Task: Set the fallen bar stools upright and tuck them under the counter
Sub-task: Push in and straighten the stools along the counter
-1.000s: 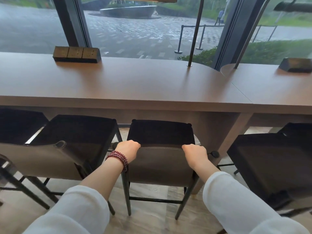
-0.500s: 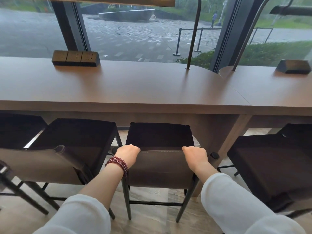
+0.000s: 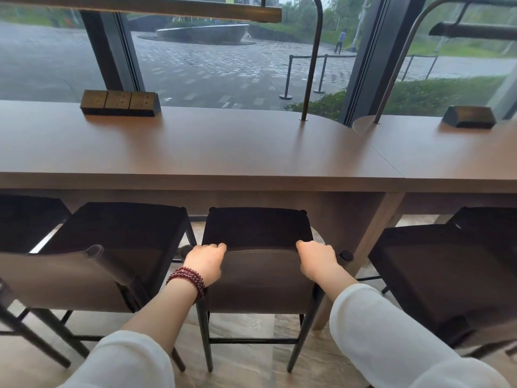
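A bar stool (image 3: 257, 228) with a dark seat and a brown leather backrest (image 3: 260, 278) stands upright in front of me, its seat partly under the long brown counter (image 3: 209, 152). My left hand (image 3: 205, 263) grips the left end of the backrest's top edge, fingers curled over it. At the right end my right hand (image 3: 317, 260) grips the same edge. A stool (image 3: 117, 233) to the left and another stool (image 3: 447, 264) to the right also stand upright at the counter.
A wooden socket block (image 3: 120, 103) and a dark block (image 3: 468, 117) sit on the counter near the window. Thin lamp posts (image 3: 309, 79) rise from the counter. A counter support panel (image 3: 366, 247) stands right of the middle stool. The floor is stone tile.
The middle stool has slid a little further forward toward the counter with both hands on its backrest; my view has moved closer.
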